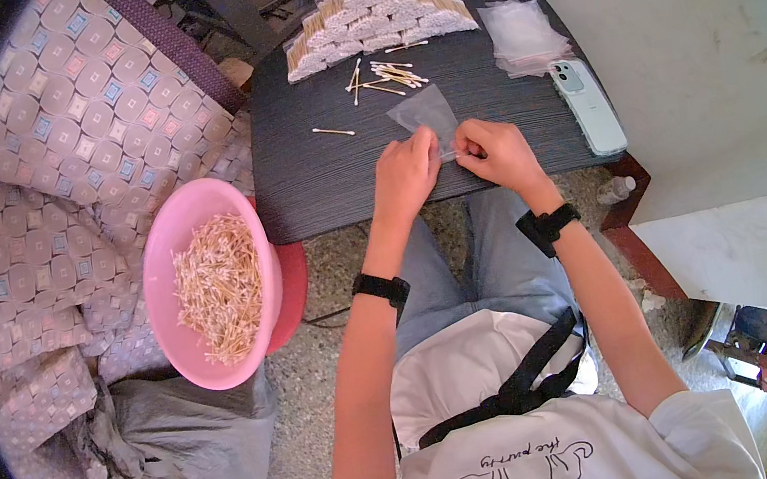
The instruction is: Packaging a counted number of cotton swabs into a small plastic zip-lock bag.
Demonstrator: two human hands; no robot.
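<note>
Over the near edge of the dark table, both my hands pinch a small clear plastic bag (424, 111). My left hand (407, 169) is closed on its left side, and my right hand (497, 153) grips its near right corner. The bag looks flat, with nothing visible in it. Just beyond it lie several loose cotton swabs (392, 77) in a small heap. One single cotton swab (333, 132) rests apart, to the left of the bag. At the back, filled bags of cotton swabs (369, 18) are stacked in a pyramid.
A pink basin (274, 294) full of loose swabs stands left of the table (307, 186) on something red. At the table's right are a pile of flat clear bags (526, 33) and a pale phone (590, 108). Patterned fabric (79, 96) covers the left side; a wall (690, 49) bounds the right.
</note>
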